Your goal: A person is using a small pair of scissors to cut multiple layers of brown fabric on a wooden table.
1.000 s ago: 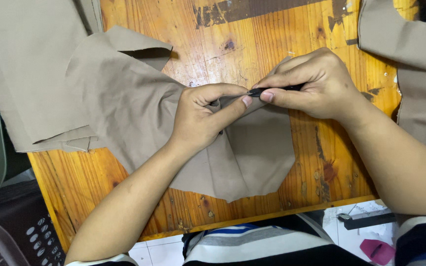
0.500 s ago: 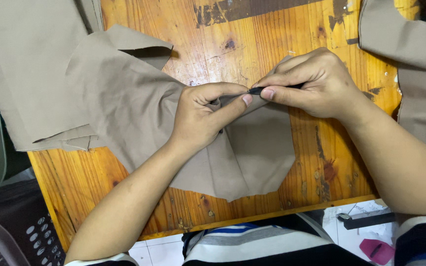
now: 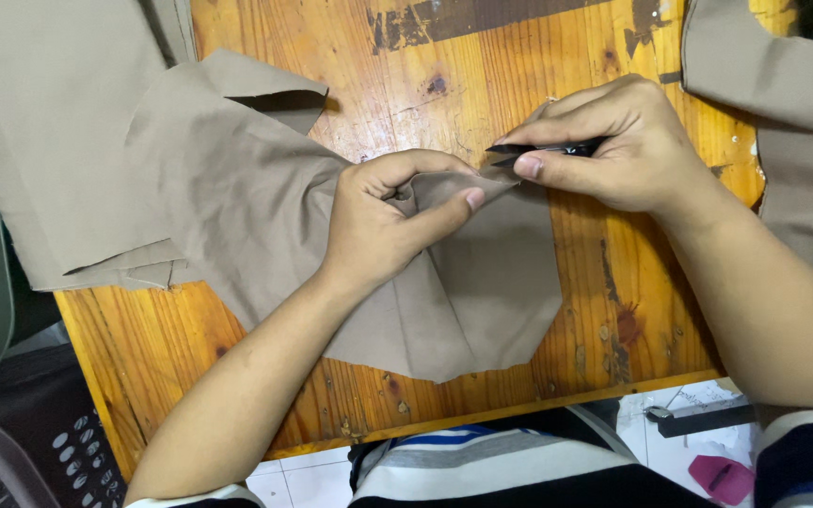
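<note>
1. The cloth [image 3: 265, 207], tan, lies spread on the table [image 3: 350, 66].
2. The left hand [image 3: 383, 221] pinches a fold of it at mid-table.
3. The right hand [image 3: 613, 146] grips black snips [image 3: 538, 150], tips touching that fold.
4. More tan pieces [image 3: 49, 122] lie at both sides.

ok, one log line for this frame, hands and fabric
left hand: pinches tan fabric piece | right hand: holds black thread snips, tips at fabric edge | surface: wooden table
</note>
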